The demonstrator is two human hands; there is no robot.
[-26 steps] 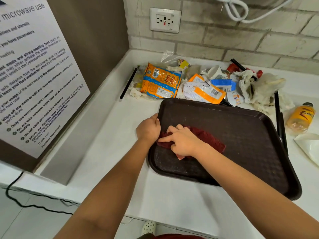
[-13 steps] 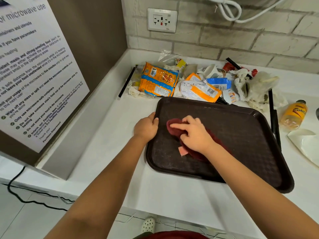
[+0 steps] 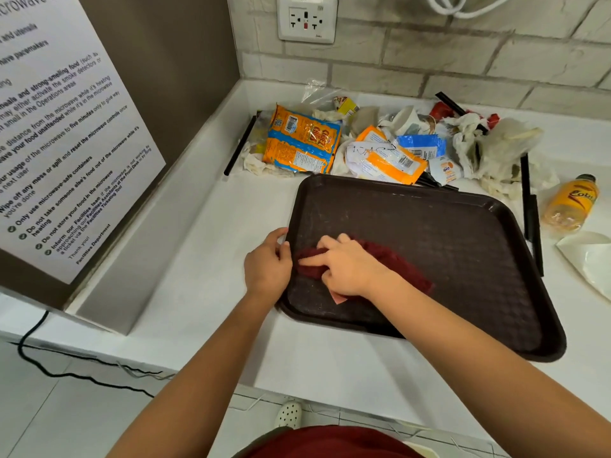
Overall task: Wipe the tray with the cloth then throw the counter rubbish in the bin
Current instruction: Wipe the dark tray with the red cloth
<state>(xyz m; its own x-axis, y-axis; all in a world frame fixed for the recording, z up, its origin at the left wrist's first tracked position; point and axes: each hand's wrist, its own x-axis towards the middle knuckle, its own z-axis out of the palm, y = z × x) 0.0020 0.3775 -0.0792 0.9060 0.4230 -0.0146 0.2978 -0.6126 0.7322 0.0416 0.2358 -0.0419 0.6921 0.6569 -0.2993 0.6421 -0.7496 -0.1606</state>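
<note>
While left hand (image 3: 267,264) grips the tray (image 3: 463,233) edge to stop sliding, right hand (image 3: 347,267) presses cloth (image 3: 406,267) flat, wiping.

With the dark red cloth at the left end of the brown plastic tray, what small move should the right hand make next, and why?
Probably sweep the dark red cloth to the right, along the brown plastic tray. The right hand presses it down near the left rim, where the left hand steadies the tray. Pale specks show on the far part of the tray, and its right half looks unwiped.
</note>
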